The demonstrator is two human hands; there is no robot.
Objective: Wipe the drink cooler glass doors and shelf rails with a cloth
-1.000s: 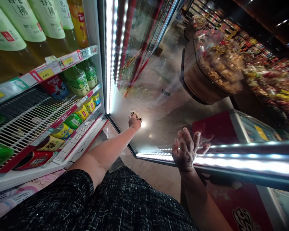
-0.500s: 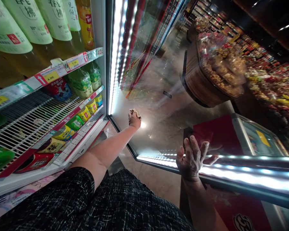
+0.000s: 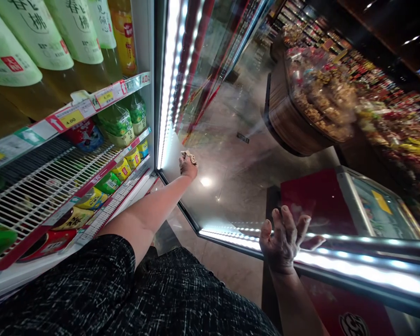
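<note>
My left hand (image 3: pixel 188 166) reaches far out and is closed on a small crumpled cloth (image 3: pixel 188 156), which it presses against the inside of the open glass fridge door (image 3: pixel 231 154). My right hand (image 3: pixel 285 239) lies with fingers spread on the lit lower edge of that door (image 3: pixel 353 268) and holds nothing. Both arms stretch out from my dark speckled sleeve (image 3: pixel 126 294).
To the left the fridge's wire shelves (image 3: pixel 45 172) carry cans, packs and large bottles (image 3: pixel 77 28) behind yellow price tags. Beyond the glass stand a round wooden bin of snacks (image 3: pixel 301 107), a red chest freezer (image 3: pixel 336 200) and stocked shop shelves.
My left hand with the cloth has moved up and left across the glass. My right hand has slid lower along the door's edge as the view shifted.
</note>
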